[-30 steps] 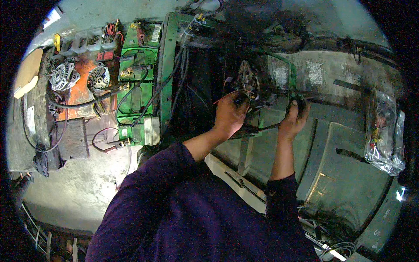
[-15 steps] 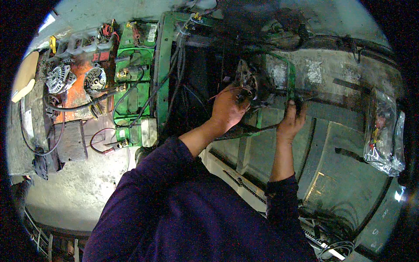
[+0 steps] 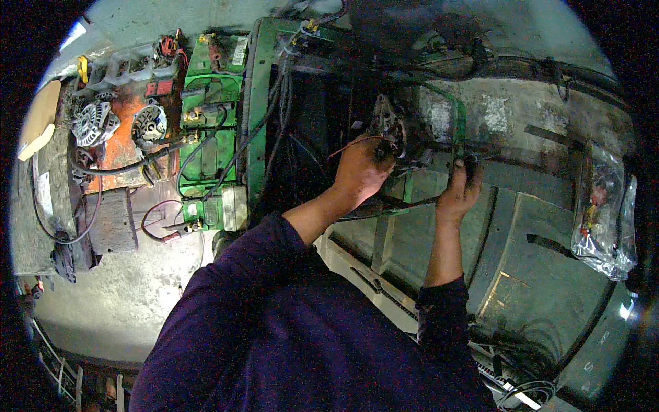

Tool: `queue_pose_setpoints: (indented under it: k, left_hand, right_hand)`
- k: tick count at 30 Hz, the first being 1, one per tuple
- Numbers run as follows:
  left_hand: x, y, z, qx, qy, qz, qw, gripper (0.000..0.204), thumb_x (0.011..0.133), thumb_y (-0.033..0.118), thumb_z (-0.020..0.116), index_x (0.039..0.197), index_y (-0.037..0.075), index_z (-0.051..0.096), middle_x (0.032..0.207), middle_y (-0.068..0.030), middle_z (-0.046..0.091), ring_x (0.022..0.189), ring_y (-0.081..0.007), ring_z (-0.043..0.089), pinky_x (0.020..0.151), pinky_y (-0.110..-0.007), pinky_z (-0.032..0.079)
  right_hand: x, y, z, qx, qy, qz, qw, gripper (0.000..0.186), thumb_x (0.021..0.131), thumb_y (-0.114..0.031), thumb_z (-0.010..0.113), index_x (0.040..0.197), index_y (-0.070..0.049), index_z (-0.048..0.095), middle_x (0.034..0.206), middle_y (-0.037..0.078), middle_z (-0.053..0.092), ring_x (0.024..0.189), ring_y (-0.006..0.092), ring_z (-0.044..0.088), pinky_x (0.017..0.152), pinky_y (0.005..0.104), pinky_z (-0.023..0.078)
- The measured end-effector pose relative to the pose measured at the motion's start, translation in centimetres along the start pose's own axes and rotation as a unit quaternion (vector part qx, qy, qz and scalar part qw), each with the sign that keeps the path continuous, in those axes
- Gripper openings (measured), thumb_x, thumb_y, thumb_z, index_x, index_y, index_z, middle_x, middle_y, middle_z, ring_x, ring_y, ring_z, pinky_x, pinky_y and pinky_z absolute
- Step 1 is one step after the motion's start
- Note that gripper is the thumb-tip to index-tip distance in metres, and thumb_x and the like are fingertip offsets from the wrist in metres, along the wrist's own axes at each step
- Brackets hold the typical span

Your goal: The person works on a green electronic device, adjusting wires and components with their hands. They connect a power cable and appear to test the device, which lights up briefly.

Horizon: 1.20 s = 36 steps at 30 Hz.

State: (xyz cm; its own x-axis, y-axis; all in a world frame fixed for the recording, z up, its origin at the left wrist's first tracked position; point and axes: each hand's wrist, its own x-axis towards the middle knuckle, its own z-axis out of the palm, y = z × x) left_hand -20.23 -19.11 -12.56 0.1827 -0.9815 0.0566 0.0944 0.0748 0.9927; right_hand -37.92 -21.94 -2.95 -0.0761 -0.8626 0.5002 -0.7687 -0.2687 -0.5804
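Observation:
My left hand (image 3: 362, 167) is closed at a dark, greasy metal machine part (image 3: 389, 118), round and ribbed like an alternator, with a thin reddish wire (image 3: 350, 145) running across the knuckles. Its fingertips are hidden behind the hand. To the right, my right hand (image 3: 454, 199) has its fingers bent up at the lower end of a green metal bar (image 3: 459, 113). Something small and dark lies at those fingertips, too dim to name. A black cable (image 3: 412, 205) passes between the two hands.
Green batteries (image 3: 209, 99) with clamped cables stand left of a green metal frame (image 3: 255, 103). Further left, opened alternator parts (image 3: 149, 126) rest on an orange surface (image 3: 118, 155). A clear plastic bag (image 3: 604, 226) with small parts lies at the far right.
Almost nothing differs. Both hands keep their places at the machine part and the green bar, with only a tiny shift of the right fingers.

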Motion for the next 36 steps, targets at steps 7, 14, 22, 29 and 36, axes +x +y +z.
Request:
queue_pose_setpoints:
  k: [7,14,22,29,36]
  left_hand:
    - [0.0,0.1,0.0,-0.032,0.000,-0.026,0.999,0.026,0.077,0.016,0.069,0.100,0.003,0.070,0.103,-0.0193,0.068,0.092,-0.0388,0.064,0.082,-0.043,0.053]
    - [0.0,-1.2,0.5,-0.007,-0.005,-0.031,0.999,0.030,0.078,0.018,0.069,0.103,0.002,0.070,0.105,-0.0207,0.067,0.094,-0.0391,0.065,0.083,-0.042,0.054]
    - [0.1,-1.4,0.9,-0.016,0.006,-0.038,0.999,0.030,0.079,0.019,0.068,0.104,0.003,0.069,0.106,-0.0212,0.067,0.093,-0.0398,0.065,0.082,-0.044,0.054]
    - [0.3,-1.7,0.8,-0.006,-0.016,-0.015,1.000,0.026,0.081,0.016,0.066,0.104,0.003,0.069,0.106,-0.0215,0.067,0.093,-0.0403,0.064,0.083,-0.044,0.053]
    - [0.2,-1.9,1.4,-0.065,0.002,-0.044,0.997,0.021,0.083,0.016,0.065,0.098,0.003,0.071,0.100,-0.0205,0.068,0.092,-0.0401,0.064,0.082,-0.044,0.053]
  right_hand:
    - [0.1,-0.6,-0.3,-0.016,-0.032,-0.020,0.999,0.035,0.092,-0.025,0.058,0.107,0.008,0.062,0.106,0.016,0.062,0.096,0.0274,0.057,0.085,0.0372,0.049]
    - [0.5,0.0,-0.4,-0.118,-0.030,-0.174,0.977,0.032,0.095,-0.021,0.056,0.105,0.009,0.061,0.104,0.019,0.062,0.092,0.0305,0.058,0.083,0.0400,0.050]
    - [0.3,-0.5,-0.2,-0.084,-0.028,-0.125,0.988,0.028,0.096,-0.017,0.055,0.105,0.009,0.061,0.102,0.017,0.062,0.092,0.0280,0.058,0.082,0.0388,0.051]
    - [0.0,0.3,-0.2,0.016,-0.022,-0.028,0.999,0.028,0.095,-0.014,0.057,0.115,0.005,0.058,0.108,0.012,0.061,0.095,0.0209,0.057,0.085,0.0335,0.050]
    - [0.0,0.4,-0.2,0.036,-0.031,-0.027,0.999,0.031,0.094,-0.013,0.058,0.120,0.005,0.056,0.111,0.012,0.060,0.096,0.0211,0.058,0.084,0.0350,0.052]
